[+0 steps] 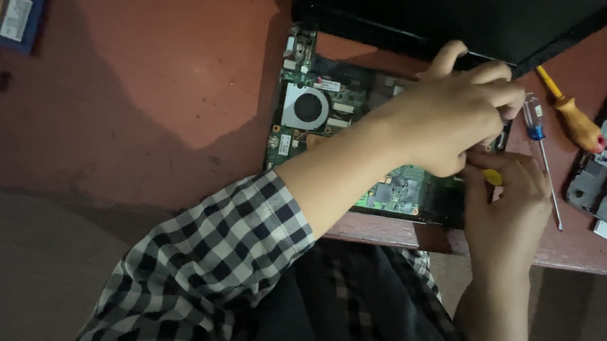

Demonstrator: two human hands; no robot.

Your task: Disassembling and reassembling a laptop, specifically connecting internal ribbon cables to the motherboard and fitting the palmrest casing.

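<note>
Motherboard point(321, 115) lies flat, long axis left-right, under both hands point(457, 117).

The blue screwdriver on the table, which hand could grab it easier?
Probably the right hand. It rests right beside the blue screwdriver, which lies just off its fingers. The left hand reaches across the green circuit board and would have to cross over the right one.

The circuit board point(362, 146) lies on the table point(146, 74), before the laptop lid point(457, 14); two screwdrivers point(543, 152) lie right of it (memory module point(17, 11) far left).
</note>
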